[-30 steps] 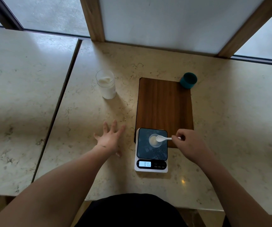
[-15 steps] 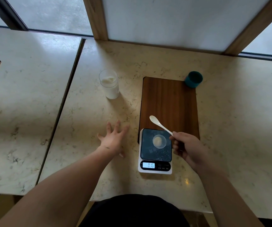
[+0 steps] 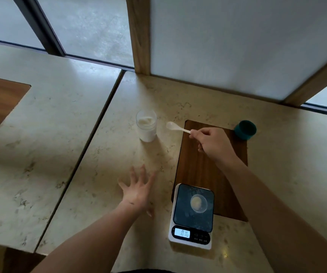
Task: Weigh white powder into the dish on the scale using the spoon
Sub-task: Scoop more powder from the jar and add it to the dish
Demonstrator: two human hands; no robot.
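White plastic spoon [image 3: 175, 127] pinched by right hand [image 3: 211, 142], bowl empty beside clear powder cup [image 3: 146, 126] for another scoop; left hand [image 3: 139, 191] spread flat on bench [image 3: 103, 174], bracing.

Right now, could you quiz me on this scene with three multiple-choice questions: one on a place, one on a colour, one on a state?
1. Where is the spoon's bowl?
A. In the dish on the scale
B. In the air beside the glass of powder
C. Lying on the wooden board

2. What colour is the small cup at the board's far corner?
A. Teal
B. Red
C. Yellow

3. What is the left hand doing?
A. Gripping the glass
B. Resting open on the counter
C. Pressing the scale's buttons

Answers:
1 B: the right hand holds the spoon with its bowl just right of the glass, far from the dish on the scale.
2 A: the cup is teal.
3 B: the left hand lies with fingers spread on the counter.
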